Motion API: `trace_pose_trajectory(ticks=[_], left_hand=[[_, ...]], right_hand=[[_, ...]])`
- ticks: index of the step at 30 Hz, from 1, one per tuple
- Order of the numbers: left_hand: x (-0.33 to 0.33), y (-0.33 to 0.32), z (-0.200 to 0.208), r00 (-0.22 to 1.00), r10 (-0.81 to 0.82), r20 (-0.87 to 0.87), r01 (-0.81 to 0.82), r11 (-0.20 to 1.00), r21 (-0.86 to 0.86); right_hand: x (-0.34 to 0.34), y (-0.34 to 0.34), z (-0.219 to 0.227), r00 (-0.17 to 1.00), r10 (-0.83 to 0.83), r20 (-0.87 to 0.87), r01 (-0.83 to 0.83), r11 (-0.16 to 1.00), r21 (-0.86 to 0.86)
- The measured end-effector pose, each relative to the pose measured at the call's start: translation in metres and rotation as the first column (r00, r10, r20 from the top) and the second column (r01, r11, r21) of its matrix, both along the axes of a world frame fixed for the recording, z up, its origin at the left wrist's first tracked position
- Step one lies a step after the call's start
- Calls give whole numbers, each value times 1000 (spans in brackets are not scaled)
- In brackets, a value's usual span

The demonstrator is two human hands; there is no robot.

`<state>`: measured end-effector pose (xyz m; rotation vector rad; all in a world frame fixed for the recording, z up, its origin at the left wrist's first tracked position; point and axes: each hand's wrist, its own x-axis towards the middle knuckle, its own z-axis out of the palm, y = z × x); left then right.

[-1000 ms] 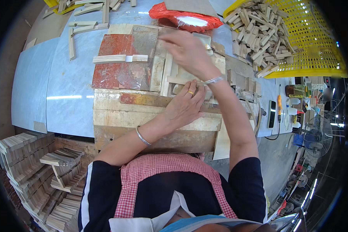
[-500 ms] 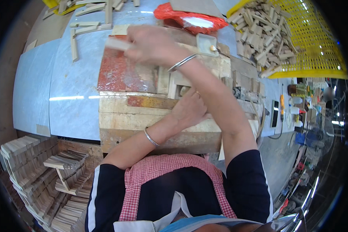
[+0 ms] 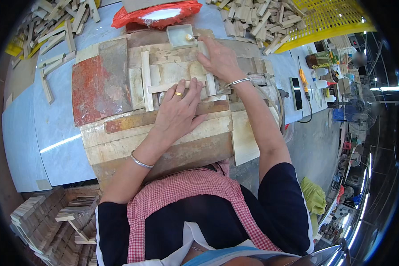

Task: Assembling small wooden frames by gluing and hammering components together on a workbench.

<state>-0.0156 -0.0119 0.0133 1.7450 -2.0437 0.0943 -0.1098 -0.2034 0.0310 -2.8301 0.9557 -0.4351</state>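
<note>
On the worktop jig, several pale wooden strips form an H-like frame. One upright strip stands to the left, a crosspiece runs sideways from it, and another strip lies at the right. My left hand, ring on one finger, rests with its fingers stretched over the crosspiece, pressing on it from above. My right hand has thumb and forefinger around the upper part of the right strip. Just above that hand sits a square whitish dish with a small pale lump in it.
A red plastic bag lies beyond the dish. Wooden pieces are heaped by a yellow basket; more pieces lie far left. A clamp-like fitting, phone and orange-handled tool are at right. Stacked frames stand lower left.
My right hand has come back from the left, where it carried a wooden strip, to the jig's right side. My left hand has spread out over the crosspiece. The view has shifted.
</note>
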Motion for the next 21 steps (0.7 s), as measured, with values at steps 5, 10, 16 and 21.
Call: trace_pose_trajectory(ticks=[5, 10, 16, 21], left_hand=[[-2, 0, 1, 1000, -1, 9, 1, 1000, 12], [-2, 0, 1, 1000, 8, 21, -8, 1000, 12], [-2, 1, -2, 999, -15, 43, 14, 1000, 11], [-2, 2, -3, 999, -16, 38, 15, 1000, 20]], right_hand=[[1, 9, -13, 999, -33, -32, 32, 998, -47], [7, 17, -12, 981, -155, -121, 159, 987, 26], [6, 14, -23, 996, -87, 1, 87, 995, -41], [5, 15, -6, 999, -29, 18, 32, 978, -206]])
